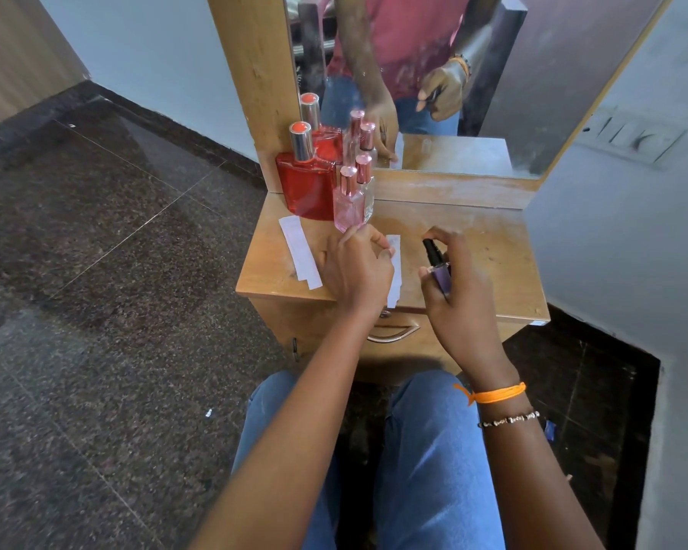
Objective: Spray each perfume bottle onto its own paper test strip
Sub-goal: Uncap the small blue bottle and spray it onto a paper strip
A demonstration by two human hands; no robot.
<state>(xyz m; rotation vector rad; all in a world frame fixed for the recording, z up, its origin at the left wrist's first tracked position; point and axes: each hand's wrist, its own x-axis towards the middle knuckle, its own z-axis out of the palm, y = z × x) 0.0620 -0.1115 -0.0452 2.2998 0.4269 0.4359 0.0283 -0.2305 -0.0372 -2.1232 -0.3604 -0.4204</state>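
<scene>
Purple perfume bottle (441, 276) gripped in right hand (459, 287); left hand (356, 267) pinches paper strip (394, 271)

A wooden dresser top (473, 248) is backed by a mirror (453, 93). On it are set a red bottle (306, 188), a pink bottle (348, 208), and paper strips (300, 252).

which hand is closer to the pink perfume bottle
Left. The left hand lies just in front of the pink perfume bottle, fingertips almost at its base. The right hand is farther off to the right, holding the purple bottle.
</scene>
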